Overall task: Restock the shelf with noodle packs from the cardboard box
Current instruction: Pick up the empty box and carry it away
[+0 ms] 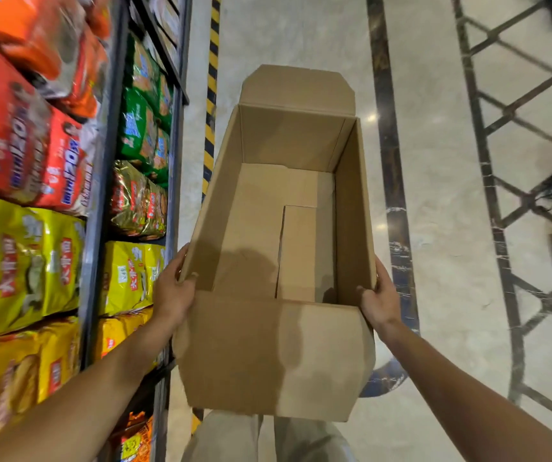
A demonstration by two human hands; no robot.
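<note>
**Cardboard box held up beside the noodle shelf**

A person holds a plain brown corrugated cardboard box (288,228) in front of them, open top facing the camera, with only its folded bottom flaps showing inside. The left hand (173,291) grips the box's near left corner, thumb hooked over the rim and fingers curled round the outer wall. The right hand (379,295) clamps the near right corner the same way, thumb inside the rim and fingers wrapped round the outside. The box's near flap hangs down toward the person's beige trousers (268,438); its far flap stands up.

Left of the box stands a dark metal-framed shelf (101,181), filled with noodle packs: red (18,141), green (141,128), yellow-green (18,261) and orange-yellow (11,371) multipacks stacked in rows. Below and right of the box lies pale polished floor (301,35) with dark stripes.
</note>
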